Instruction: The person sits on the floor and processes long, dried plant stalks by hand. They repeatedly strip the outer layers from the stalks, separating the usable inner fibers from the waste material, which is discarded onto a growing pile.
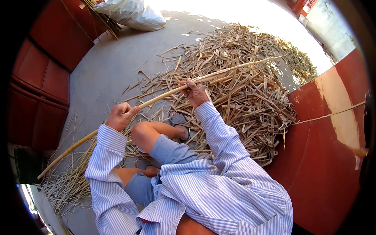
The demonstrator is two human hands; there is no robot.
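Note:
A long, pale yellow plant stalk (pixel 161 96) slants across the view, its thick end low at the left and its thin tip high at the right. My left hand (pixel 121 116) is wrapped round it left of the middle, thumb along the stalk. Farther up, my right hand (pixel 194 93) grips it with fingers closed, where a dry, papery leaf sheath (pixel 213 76) lies against the stalk. Beyond my right hand, the thin end reaches over a broad heap of dry brown husks and leaves (pixel 243 98).
Thin stripped stalks (pixel 74 184) lie on the grey floor (pixel 113 70) at the lower left. A white sack (pixel 133 15) and a bundle of sticks (pixel 105 17) are at the back left. Dark red panels (pixel 39 74) stand at the left, and a glossy red surface (pixel 317 156) at the right.

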